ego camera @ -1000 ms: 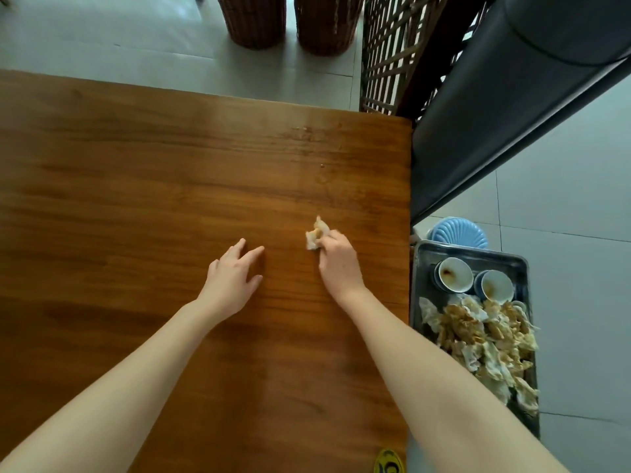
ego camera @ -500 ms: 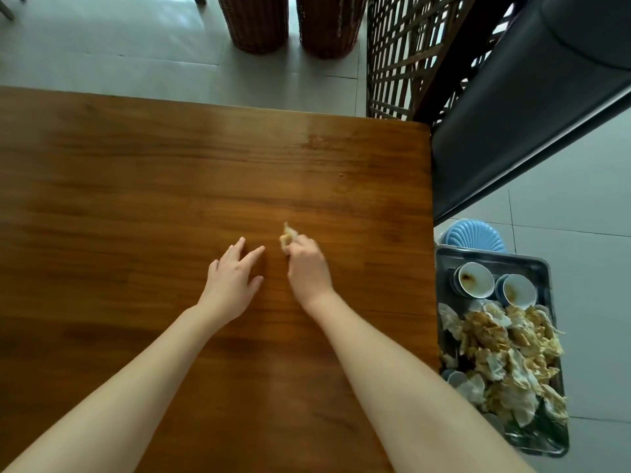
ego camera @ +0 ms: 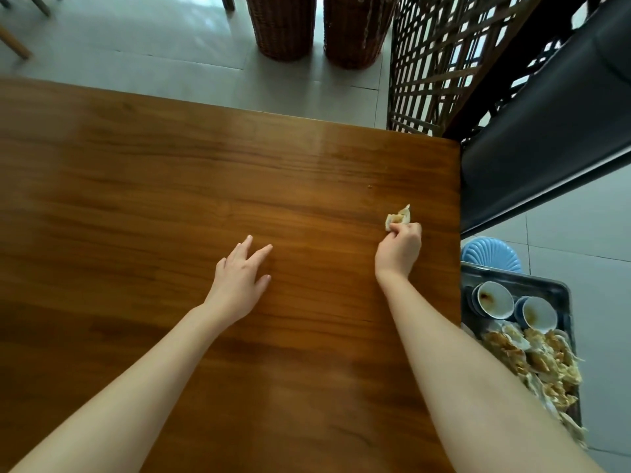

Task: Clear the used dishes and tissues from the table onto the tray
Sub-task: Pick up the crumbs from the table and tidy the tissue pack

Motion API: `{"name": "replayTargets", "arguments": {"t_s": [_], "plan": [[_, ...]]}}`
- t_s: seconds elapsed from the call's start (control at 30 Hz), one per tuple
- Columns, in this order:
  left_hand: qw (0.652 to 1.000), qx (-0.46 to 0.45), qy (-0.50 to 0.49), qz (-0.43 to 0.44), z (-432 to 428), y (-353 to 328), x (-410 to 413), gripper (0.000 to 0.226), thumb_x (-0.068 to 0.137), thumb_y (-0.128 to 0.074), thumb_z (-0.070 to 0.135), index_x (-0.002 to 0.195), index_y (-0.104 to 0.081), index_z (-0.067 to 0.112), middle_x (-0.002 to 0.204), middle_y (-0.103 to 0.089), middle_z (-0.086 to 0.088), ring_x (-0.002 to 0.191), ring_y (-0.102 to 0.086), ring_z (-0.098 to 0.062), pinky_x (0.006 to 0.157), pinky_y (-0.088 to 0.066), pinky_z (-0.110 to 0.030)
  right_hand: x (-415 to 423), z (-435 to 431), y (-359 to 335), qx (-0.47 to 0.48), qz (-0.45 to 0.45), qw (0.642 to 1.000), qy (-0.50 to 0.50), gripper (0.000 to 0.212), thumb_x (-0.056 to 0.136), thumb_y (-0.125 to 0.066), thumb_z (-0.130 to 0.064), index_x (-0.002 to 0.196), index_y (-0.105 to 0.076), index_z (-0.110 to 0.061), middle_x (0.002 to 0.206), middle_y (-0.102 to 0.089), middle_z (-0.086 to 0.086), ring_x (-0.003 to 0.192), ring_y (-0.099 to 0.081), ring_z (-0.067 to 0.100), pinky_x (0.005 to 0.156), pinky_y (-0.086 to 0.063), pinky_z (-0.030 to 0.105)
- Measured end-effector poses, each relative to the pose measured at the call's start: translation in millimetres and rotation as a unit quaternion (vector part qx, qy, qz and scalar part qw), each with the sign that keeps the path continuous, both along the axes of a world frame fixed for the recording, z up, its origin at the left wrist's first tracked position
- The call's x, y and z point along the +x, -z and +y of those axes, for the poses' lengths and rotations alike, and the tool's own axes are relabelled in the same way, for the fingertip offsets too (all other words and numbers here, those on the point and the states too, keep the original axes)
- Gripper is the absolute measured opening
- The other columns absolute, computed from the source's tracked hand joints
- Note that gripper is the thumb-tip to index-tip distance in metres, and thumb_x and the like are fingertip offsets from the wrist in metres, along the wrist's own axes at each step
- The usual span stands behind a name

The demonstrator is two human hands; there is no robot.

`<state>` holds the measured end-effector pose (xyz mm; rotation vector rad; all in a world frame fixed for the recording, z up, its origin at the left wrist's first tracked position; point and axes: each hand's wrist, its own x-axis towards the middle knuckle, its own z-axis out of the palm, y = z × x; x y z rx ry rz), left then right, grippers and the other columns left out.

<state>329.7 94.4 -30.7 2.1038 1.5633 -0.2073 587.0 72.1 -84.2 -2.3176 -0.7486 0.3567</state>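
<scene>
Warm brown wood fills most of the head view: the table [ego camera: 170, 199] runs from your chest out to its far and right edges. Your right hand [ego camera: 397, 249] is near the right edge, back of the hand up. Its fingers [ego camera: 404, 231] are curled in, pinching a small crumpled tissue [ego camera: 397, 218] that is white with a yellow-brown stain.

The tissue sticks out on the far side of the fingertips, away from you, with only its near end caught in the pinch. Its long axis runs obliquely, from the pinched near-left end to a pointed free tip aimed towards the table's far right corner. You cannot tell from here whether it touches the wood or hangs just above it.

Your left hand [ego camera: 239, 278] is well apart from the tissue, near the middle of the table. It lies palm down on the wood, holding nothing, its fingers straight and spread.

Off the table's right edge, lower down, stands a dark metal tray [ego camera: 565, 295]. At its far end two bowls [ego camera: 495, 298], white inside with brown dregs, sit side by side. Nearer you, a heap of stained tissues [ego camera: 532, 356] is partly hidden by your right forearm. A pale blue stool [ego camera: 491, 254] shows just beyond the tray. Past the table's far edge, two wicker baskets [ego camera: 283, 25] stand on a grey tiled floor [ego camera: 136, 46].
</scene>
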Motion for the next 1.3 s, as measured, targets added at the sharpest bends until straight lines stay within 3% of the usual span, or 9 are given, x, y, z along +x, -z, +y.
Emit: {"name": "replayTargets", "arguments": {"t_s": [0.1,0.3,0.4,0.5,0.73,0.8,0.97,1.07,1.3], "plan": [[1.000,-0.002,-0.009,0.007,4,-1,-12,0.059,0.096,-0.053,0.029,0.149,-0.028,0.028,0.159,-0.014,-0.009,0.146,-0.015,-0.027,0.116,-0.021,-0.047,-44,17,2,-0.005,0.001,0.995,-0.100,0.024,0.093,-0.048,0.003,0.108,-0.066,-0.002,0.110,-0.059,0.009,0.097,-0.057,0.015,0.074,-0.038,0.008],[0.999,-0.001,-0.028,0.015,7,-3,-32,0.059,0.095,-0.054,0.029,0.149,-0.029,0.028,0.159,-0.015,-0.009,0.145,-0.018,-0.028,0.115,-0.022,-0.046,-107,21,2,0.029,-0.016,0.935,-0.354,0.024,0.091,-0.053,0.003,0.109,-0.068,-0.002,0.101,-0.064,0.010,0.096,-0.058,0.019,0.084,-0.051,0.027],[0.999,-0.007,-0.032,0.018,10,-2,-39,0.059,0.096,-0.054,0.029,0.149,-0.029,0.029,0.159,-0.014,-0.009,0.145,-0.018,-0.027,0.115,-0.022,-0.046,-75,21,1,0.022,-0.007,0.949,-0.314,0.023,0.089,-0.054,0.004,0.104,-0.070,-0.002,0.100,-0.064,0.010,0.095,-0.058,0.020,0.084,-0.048,0.024],[0.999,-0.012,-0.032,0.009,13,-1,-35,0.059,0.096,-0.054,0.030,0.149,-0.029,0.028,0.159,-0.014,-0.008,0.145,-0.018,-0.027,0.115,-0.021,-0.046,-11,13,-2,0.017,-0.026,0.983,-0.183,0.021,0.088,-0.055,0.004,0.103,-0.069,-0.001,0.103,-0.064,0.011,0.095,-0.061,0.023,0.081,-0.041,0.019],[1.000,-0.008,-0.004,-0.003,23,0,-8,0.059,0.096,-0.054,0.030,0.149,-0.028,0.029,0.159,-0.014,-0.008,0.145,-0.017,-0.028,0.115,-0.020,-0.046,65,5,1,-0.009,-0.034,0.998,0.053,0.023,0.092,-0.053,0.000,0.111,-0.066,0.001,0.112,-0.062,0.017,0.104,-0.061,0.026,0.085,-0.047,0.026],[1.000,-0.004,0.005,0.000,28,0,1,0.059,0.096,-0.054,0.030,0.149,-0.028,0.029,0.159,-0.014,-0.008,0.146,-0.017,-0.028,0.115,-0.020,-0.047,45,18,-2,-0.003,-0.018,0.999,0.045,0.022,0.091,-0.053,0.002,0.110,-0.066,0.000,0.111,-0.062,0.016,0.104,-0.060,0.026,0.084,-0.045,0.023],[0.999,0.000,0.030,0.016,40,2,23,0.060,0.095,-0.054,0.031,0.149,-0.028,0.030,0.159,-0.014,-0.008,0.145,-0.018,-0.029,0.116,-0.021,-0.048,-26,37,-1,0.022,-0.033,0.977,-0.208,0.020,0.092,-0.053,-0.001,0.106,-0.068,-0.003,0.100,-0.065,0.010,0.091,-0.062,0.018,0.073,-0.046,0.018],[0.999,0.005,0.042,0.015,45,6,36,0.059,0.095,-0.055,0.031,0.149,-0.029,0.030,0.159,-0.015,-0.007,0.145,-0.018,-0.029,0.116,-0.021,-0.049,-26,29,0,0.024,-0.043,0.963,-0.265,0.021,0.092,-0.055,-0.002,0.109,-0.067,-0.003,0.099,-0.065,0.008,0.089,-0.062,0.016,0.074,-0.049,0.019],[0.996,0.006,0.093,0.012,52,16,67,0.059,0.095,-0.054,0.030,0.148,-0.028,0.031,0.159,-0.015,-0.010,0.145,-0.017,-0.030,0.114,-0.020,-0.050,92,-21,-6,-0.005,-0.063,0.995,-0.078,0.019,0.093,-0.053,-0.004,0.107,-0.067,-0.001,0.103,-0.064,0.012,0.090,-0.059,0.016,0.073,-0.040,0.016]]}}
